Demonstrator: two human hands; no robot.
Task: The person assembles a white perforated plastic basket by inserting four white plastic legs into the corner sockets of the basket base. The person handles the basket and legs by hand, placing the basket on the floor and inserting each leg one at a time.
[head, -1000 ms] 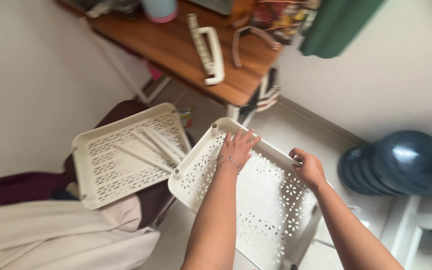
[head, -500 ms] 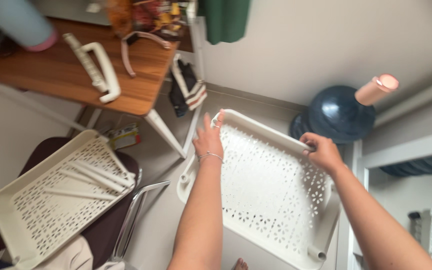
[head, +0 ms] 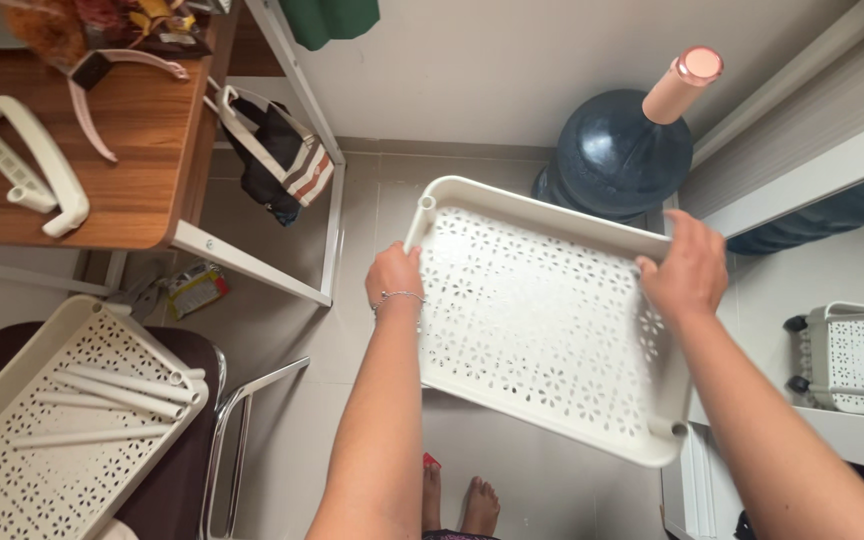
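Above the tiled floor — left hand (head: 393, 277) and right hand (head: 687, 268), fingers clamped on white perforated tray (head: 542, 330) edges.

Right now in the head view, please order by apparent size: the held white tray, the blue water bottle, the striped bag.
1. held white tray, gripped by both hands, nearest the camera, so its lead is unsure
2. blue water bottle
3. striped bag

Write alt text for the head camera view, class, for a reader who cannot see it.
Both hands, left hand and right hand, hold a white perforated tray by opposite edges above a tiled floor. A second tray holding white tubes rests on a chair lower left, beside a wooden table.
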